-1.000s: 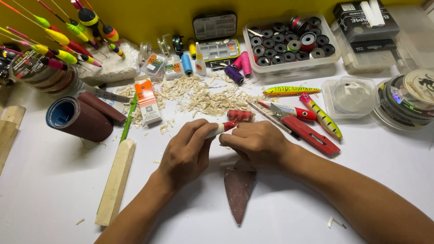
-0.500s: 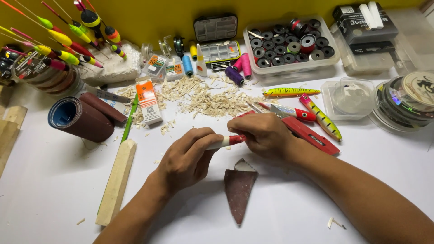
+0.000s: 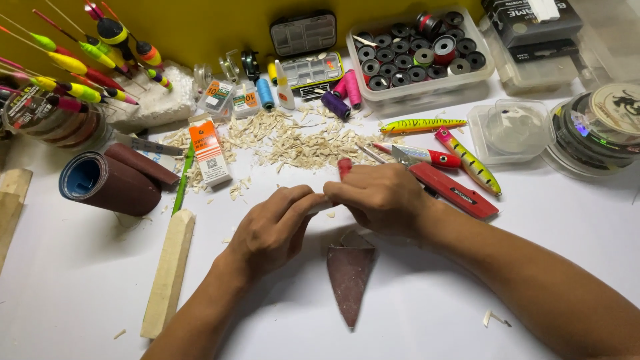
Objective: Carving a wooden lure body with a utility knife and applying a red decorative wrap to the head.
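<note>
Over the middle of the white table, my left hand and my right hand meet on a small white-and-red fishing lure body. Its red end sticks up above my right fingers, and its pale end lies between the two hands. Both hands grip it. Just below them a brown, pointed piece of sandpaper lies flat on the table. A red utility knife rests right beside my right hand. How much of the lure is covered by my fingers I cannot tell.
Wood shavings are strewn behind the hands. A wooden stick and sandpaper rolls lie left. Painted lures, a clear tray of spools, thread bobbins, line reels and colourful floats crowd the back.
The hands have shifted slightly up and away from the sandpaper piece, and the lure has turned so its red end now points up past my right fingers.
</note>
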